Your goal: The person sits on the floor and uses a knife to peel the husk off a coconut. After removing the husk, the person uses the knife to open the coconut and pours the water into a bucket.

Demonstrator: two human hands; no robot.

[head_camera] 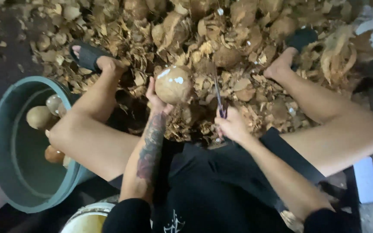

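Observation:
My left hand grips a round brown coconut from below; the shell shows a couple of white shaved patches. My right hand is closed around the handle of a knife, whose thin blade points up and away, just right of the coconut. Both hands are held between my bare knees, over a heap of husk scraps.
A grey-green tub at the left holds several peeled coconuts. My feet in dark sandals rest on the husk pile. A pale bucket rim sits at the bottom. A white block lies at the right.

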